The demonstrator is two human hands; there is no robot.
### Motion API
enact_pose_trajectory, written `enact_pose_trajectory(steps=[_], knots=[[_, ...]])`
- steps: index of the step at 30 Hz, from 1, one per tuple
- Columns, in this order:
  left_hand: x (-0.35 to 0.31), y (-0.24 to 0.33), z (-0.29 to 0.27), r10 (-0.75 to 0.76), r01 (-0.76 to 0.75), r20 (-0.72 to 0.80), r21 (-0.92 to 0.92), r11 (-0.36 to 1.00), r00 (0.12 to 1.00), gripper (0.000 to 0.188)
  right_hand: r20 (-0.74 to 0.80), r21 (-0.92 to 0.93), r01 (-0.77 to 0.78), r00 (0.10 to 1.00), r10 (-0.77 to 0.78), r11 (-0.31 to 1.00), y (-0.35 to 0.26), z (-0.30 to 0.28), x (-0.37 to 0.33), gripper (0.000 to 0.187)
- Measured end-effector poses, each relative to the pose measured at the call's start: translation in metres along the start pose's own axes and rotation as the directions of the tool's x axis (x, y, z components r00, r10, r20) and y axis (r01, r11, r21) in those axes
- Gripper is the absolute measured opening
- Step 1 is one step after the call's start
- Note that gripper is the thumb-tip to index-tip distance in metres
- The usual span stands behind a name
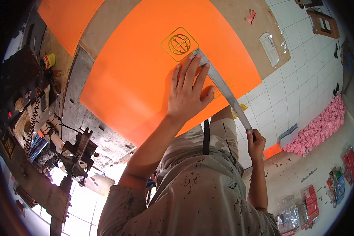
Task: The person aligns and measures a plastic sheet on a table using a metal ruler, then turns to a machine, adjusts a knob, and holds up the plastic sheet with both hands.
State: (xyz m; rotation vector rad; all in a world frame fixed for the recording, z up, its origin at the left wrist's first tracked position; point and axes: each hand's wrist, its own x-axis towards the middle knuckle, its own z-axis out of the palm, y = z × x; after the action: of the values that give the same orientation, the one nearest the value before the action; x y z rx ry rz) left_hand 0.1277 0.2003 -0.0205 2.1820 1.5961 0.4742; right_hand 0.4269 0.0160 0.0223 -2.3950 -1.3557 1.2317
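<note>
A large orange sheet (137, 59) spreads out in front of me, with a dark printed round emblem (179, 44) near its middle. My left hand (188, 88) lies flat on the sheet, fingers spread, with its fingertips at the upper end of a long metal ruler (226, 90). The ruler slants from beside the emblem down to the right, past the sheet's edge. At its lower end my right hand (256, 143) is closed around it. Faint small print (228, 84) shows on the sheet near the ruler.
Brown cardboard (244, 23) lies under the sheet, and another orange sheet (65, 19) is at the upper left. A dark metal clamp-like mechanism (78, 153) stands at the lower left. White floor tiles (295, 78) and a pink shaggy mat (318, 128) are at the right.
</note>
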Motion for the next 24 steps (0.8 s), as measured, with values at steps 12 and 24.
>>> enact_pose_trajectory(steps=[12, 24], knots=[[0.001, -0.001, 0.002, 0.007, -0.007, -0.021, 0.007, 1.0, 1.0, 0.058, 0.052, 0.016, -0.02, 0.998, 0.019, 1.0, 0.004, -0.001, 0.003, 0.036], [0.002, -0.001, 0.002, 0.004, -0.004, -0.017, -0.001, 1.0, 1.0, 0.058, 0.18, 0.051, -0.073, 0.982, 0.063, 0.996, 0.001, -0.013, 0.011, 0.039]])
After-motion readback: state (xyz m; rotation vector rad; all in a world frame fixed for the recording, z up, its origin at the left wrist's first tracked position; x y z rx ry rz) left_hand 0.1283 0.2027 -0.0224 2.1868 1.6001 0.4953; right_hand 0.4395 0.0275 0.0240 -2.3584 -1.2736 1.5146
